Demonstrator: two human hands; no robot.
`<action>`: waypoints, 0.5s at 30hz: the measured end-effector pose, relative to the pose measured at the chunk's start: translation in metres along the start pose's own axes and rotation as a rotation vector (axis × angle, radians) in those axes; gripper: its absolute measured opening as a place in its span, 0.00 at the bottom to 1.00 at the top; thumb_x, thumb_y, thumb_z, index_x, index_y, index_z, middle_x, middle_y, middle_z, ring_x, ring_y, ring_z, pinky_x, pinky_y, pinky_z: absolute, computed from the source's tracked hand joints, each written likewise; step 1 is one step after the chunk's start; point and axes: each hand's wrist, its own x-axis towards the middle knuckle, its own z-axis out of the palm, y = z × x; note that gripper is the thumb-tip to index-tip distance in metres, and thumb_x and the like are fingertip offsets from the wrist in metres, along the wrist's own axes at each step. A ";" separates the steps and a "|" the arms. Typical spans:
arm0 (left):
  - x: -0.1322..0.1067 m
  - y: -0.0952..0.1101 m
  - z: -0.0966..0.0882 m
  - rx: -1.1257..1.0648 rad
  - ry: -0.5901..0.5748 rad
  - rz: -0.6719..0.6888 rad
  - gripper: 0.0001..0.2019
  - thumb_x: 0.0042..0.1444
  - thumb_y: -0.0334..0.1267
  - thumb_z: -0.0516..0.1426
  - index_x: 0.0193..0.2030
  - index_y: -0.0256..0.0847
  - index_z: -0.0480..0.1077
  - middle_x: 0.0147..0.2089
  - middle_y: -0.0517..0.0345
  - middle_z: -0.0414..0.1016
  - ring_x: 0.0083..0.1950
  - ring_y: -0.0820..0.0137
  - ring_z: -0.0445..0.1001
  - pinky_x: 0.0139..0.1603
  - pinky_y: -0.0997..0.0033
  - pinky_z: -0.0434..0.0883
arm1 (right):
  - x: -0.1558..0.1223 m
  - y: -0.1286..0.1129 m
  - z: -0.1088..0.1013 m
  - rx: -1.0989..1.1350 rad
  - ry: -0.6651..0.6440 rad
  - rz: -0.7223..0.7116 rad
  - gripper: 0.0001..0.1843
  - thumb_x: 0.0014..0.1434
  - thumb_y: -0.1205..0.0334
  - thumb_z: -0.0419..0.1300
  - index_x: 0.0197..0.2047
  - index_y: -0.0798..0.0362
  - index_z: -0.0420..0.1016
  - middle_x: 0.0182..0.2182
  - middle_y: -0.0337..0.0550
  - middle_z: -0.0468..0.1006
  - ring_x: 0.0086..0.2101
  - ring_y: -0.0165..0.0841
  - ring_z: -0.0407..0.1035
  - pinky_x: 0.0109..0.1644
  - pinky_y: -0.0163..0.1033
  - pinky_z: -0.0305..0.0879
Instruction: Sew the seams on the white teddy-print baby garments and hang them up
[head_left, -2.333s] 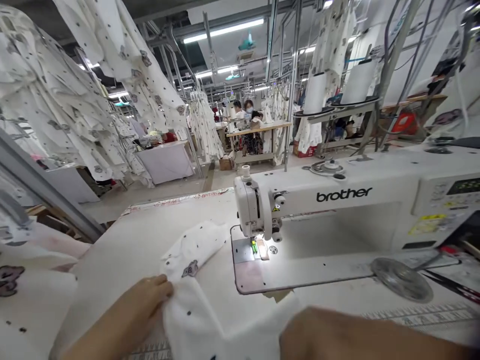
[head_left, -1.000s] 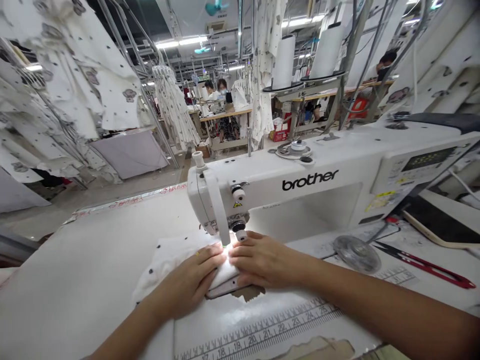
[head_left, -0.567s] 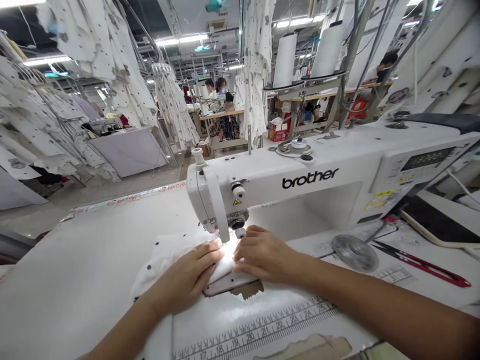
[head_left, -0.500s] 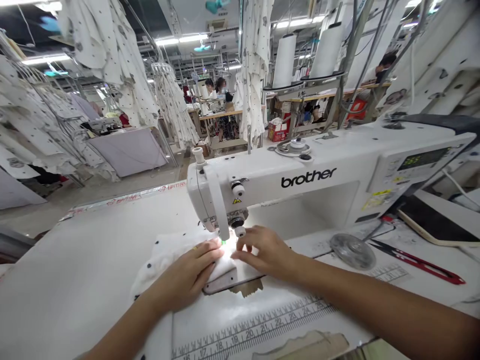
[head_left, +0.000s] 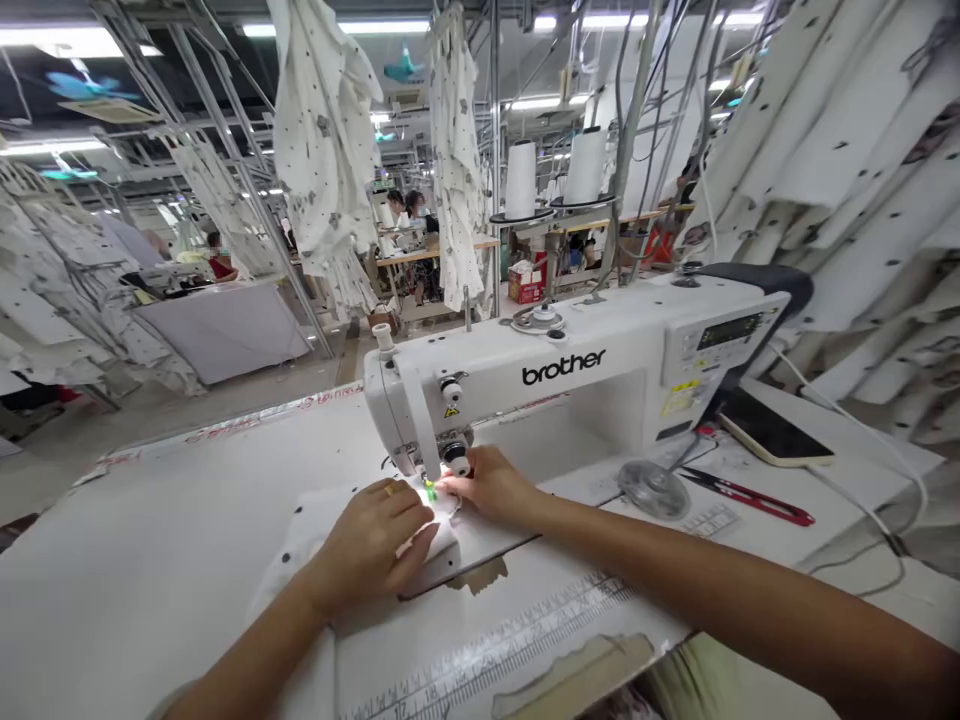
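Observation:
White fabric with dark dots [head_left: 311, 522] lies under the needle end of a white sewing machine [head_left: 480, 385]. My left hand [head_left: 375, 540] rests on this cloth left of the needle, fingers bent and thumb tip close to the forefinger, pinching the cloth. Close to the lit needle area, right of the green-tinted presser foot [head_left: 430, 490], is my right hand [head_left: 499, 490]. Its thumb and fingers are drawn together; glare and the machine head hide what lies between the tips. A white strip [head_left: 420, 415] hangs down the front of the machine head.
Red-handled thread snips [head_left: 757, 497], a clear round dish-like piece [head_left: 654, 490] and a phone [head_left: 776, 428] lie on the right. A ruler strip [head_left: 502, 650] runs along the front. Thread cones [head_left: 585, 168] stand behind; dotted garments [head_left: 322, 130] hang around. People sit at machines farther back.
The view has turned right and shifted. My right hand has moved in closer to the needle, and my left hand has drawn slightly back from it, its fingers more bent.

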 end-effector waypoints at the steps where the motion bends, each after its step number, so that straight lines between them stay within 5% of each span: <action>1: 0.001 0.002 0.003 0.018 0.061 0.005 0.09 0.61 0.29 0.51 0.33 0.41 0.71 0.28 0.56 0.74 0.30 0.68 0.71 0.34 0.66 0.70 | -0.002 0.000 0.000 -0.031 -0.008 -0.056 0.13 0.64 0.58 0.57 0.33 0.57 0.76 0.25 0.38 0.75 0.26 0.28 0.67 0.27 0.31 0.58; 8: -0.017 0.002 0.011 0.158 0.250 0.054 0.14 0.55 0.21 0.56 0.47 0.37 0.69 0.35 0.51 0.75 0.38 0.64 0.72 0.42 0.62 0.73 | -0.016 0.006 -0.011 -0.306 -0.099 -0.479 0.10 0.67 0.65 0.54 0.41 0.51 0.77 0.43 0.47 0.80 0.37 0.32 0.70 0.38 0.35 0.62; 12: -0.024 -0.004 0.014 0.181 0.331 -0.038 0.14 0.56 0.22 0.55 0.48 0.39 0.69 0.37 0.51 0.76 0.41 0.63 0.75 0.45 0.61 0.74 | -0.008 0.001 -0.017 -0.601 -0.071 -0.815 0.11 0.70 0.64 0.50 0.42 0.49 0.74 0.54 0.42 0.75 0.45 0.30 0.70 0.39 0.34 0.62; 15: -0.031 -0.010 0.020 0.162 0.360 -0.046 0.13 0.58 0.25 0.56 0.48 0.42 0.70 0.39 0.52 0.77 0.42 0.63 0.77 0.47 0.60 0.74 | -0.001 -0.010 -0.017 -0.673 -0.137 -0.767 0.13 0.68 0.70 0.49 0.44 0.47 0.73 0.50 0.37 0.77 0.44 0.28 0.71 0.40 0.33 0.63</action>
